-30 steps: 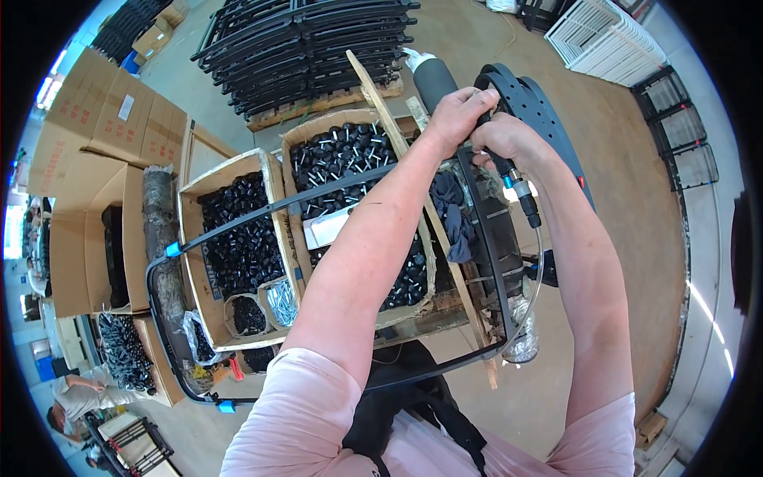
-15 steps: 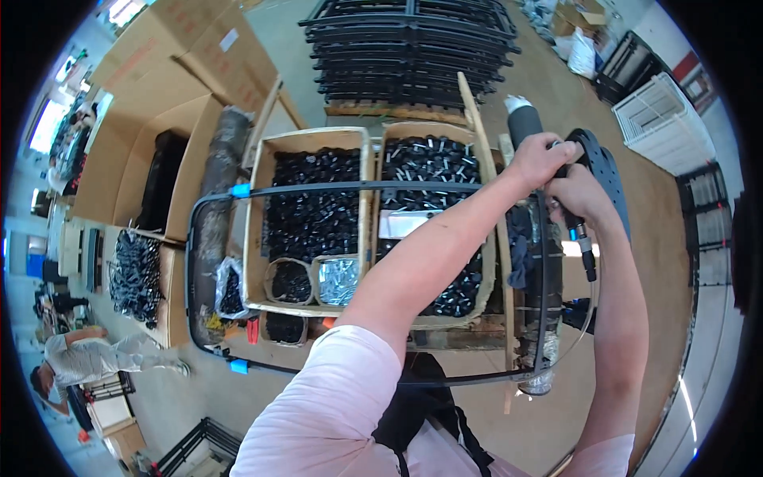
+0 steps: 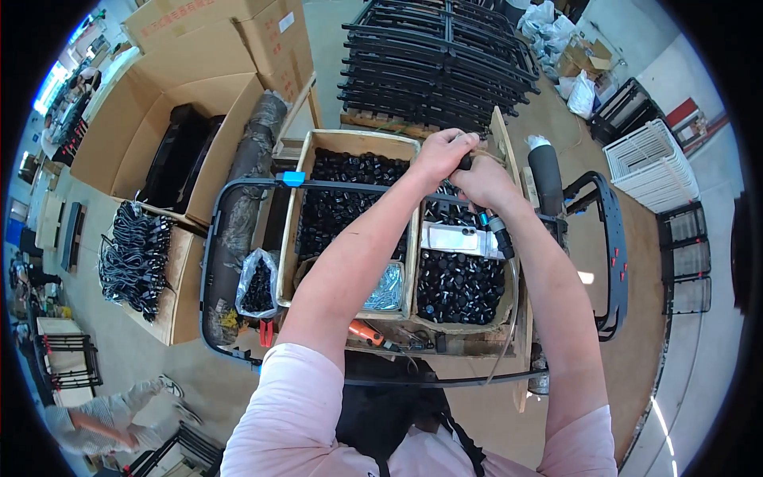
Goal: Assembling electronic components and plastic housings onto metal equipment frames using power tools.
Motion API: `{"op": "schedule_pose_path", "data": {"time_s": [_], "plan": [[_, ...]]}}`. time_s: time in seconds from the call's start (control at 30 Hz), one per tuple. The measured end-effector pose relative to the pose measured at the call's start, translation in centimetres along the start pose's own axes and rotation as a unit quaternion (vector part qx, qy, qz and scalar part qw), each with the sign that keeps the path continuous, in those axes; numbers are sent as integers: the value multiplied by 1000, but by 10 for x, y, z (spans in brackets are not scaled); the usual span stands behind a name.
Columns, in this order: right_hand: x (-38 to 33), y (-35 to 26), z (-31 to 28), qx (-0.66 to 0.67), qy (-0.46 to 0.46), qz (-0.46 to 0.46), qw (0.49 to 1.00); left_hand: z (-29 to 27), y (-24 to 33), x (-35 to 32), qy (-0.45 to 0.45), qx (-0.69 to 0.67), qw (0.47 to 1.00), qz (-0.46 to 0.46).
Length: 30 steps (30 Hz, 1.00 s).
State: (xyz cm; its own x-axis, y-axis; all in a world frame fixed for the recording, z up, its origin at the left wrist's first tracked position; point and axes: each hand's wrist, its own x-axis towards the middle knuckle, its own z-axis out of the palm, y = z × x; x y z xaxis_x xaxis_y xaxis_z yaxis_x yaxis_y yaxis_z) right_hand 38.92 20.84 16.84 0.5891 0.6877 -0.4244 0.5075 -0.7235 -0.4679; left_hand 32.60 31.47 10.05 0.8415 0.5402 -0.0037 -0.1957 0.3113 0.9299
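Note:
My right hand (image 3: 486, 183) is wrapped round a black air screwdriver (image 3: 501, 238) with a blue ring; a thin hose trails from its rear end. Close beside it, my left hand (image 3: 445, 157) is closed at the tool's front end; whatever its fingers pinch is too small to make out. Both hands are over the far bar of a black tubular frame (image 3: 350, 188), which lies across the bench and carries blue clips (image 3: 293, 179). Below them, a cardboard box (image 3: 461, 290) holds black-headed screws or knobs, with a pale metal plate (image 3: 461, 238) on top.
Another box (image 3: 362, 141) of black parts stands to the left, with silver screws (image 3: 385, 288) in a small tub. Padded rolls (image 3: 242, 203) flank the boxes. An orange tool (image 3: 367, 332) lies near the front. Stacked black frames (image 3: 437, 63) stand beyond; a person (image 3: 111, 417) is at lower left.
Both hands have moved left, with the screwdriver, from the frame's right end to above the right box. The view has shifted, and the person at left has moved lower.

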Motion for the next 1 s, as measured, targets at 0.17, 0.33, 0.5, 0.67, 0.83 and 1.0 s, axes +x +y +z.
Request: {"op": "schedule_pose_path", "data": {"time_s": [0.17,0.33,0.5,0.67,0.83,1.0], "plan": [[-3,-23,20,-4,16,1,1000,-28,-8,-3,4,19,1000,-12],[3,-20,21,-22,2,14,1000,-26,-7,-6,-12,-18,1000,-7],[14,-16,24,-28,-1,12,1000,-30,-11,3,-9,-1,1000,-28],[18,-10,24,25,-3,4,1000,-30,-19,9,-11,26,999,-19],[21,-4,37,46,20,-68,996,-40,-30,6,16,129,990,54],[23,7,39,195,-57,17,979,-29,-45,-2,-4,49,999,18]]}}
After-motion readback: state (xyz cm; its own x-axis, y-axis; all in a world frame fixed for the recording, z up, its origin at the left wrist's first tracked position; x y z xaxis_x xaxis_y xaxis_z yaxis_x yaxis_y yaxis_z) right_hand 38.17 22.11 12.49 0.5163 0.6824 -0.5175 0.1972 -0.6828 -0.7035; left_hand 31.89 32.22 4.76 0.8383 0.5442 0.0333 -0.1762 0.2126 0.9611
